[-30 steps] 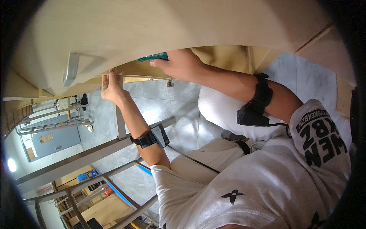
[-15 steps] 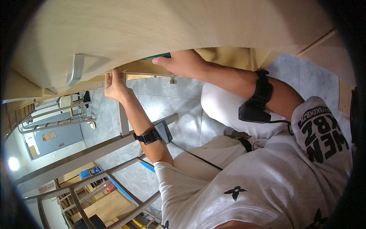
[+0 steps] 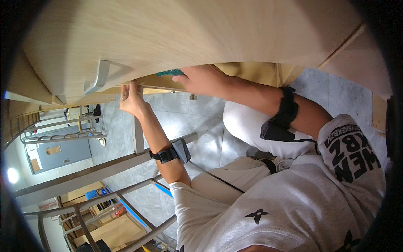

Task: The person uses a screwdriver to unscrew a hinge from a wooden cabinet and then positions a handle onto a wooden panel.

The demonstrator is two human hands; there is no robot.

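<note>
Head view: at left, the metal handle [image 3: 99,77] stood on the wooden panel [image 3: 201,33], likely stiff and fairly heavy — best held by its edge or handle. Your left hand [image 3: 134,101] had its fingers raised at the panel's edge; whether they pinched it could not be told. Next, the green item [image 3: 169,72] showed just below that edge in view. It looked light and smooth, possibly slippery; its right end offered the surest hold. Your right hand [image 3: 202,79] was closed on that end, most fingers hidden. Compared with half a second earlier, both hands sat lower in view, the handle farther right — and more of the green item showed.
</note>
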